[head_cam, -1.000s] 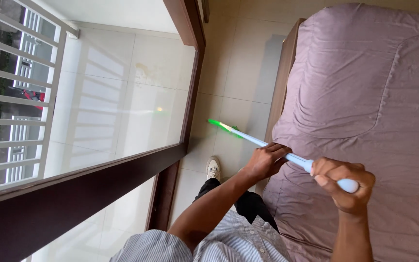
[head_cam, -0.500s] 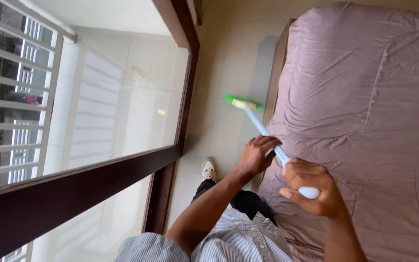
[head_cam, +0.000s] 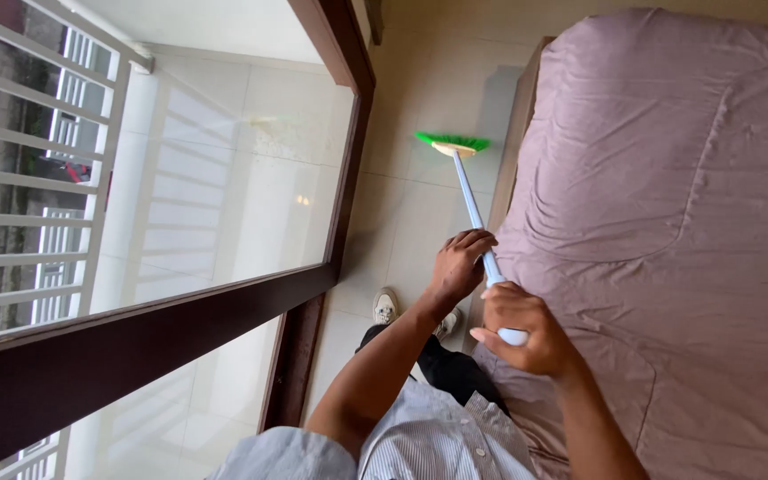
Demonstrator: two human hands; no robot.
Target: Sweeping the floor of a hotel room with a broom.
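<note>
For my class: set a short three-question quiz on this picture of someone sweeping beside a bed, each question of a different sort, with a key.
1. True or false: both hands grip the broom handle.
2. Which hand is at the handle's top end? A) left hand B) right hand
3. Fill in: the green broom head rests on the floor between the glass door and the ____.

Key: 1 true; 2 B; 3 bed.
</note>
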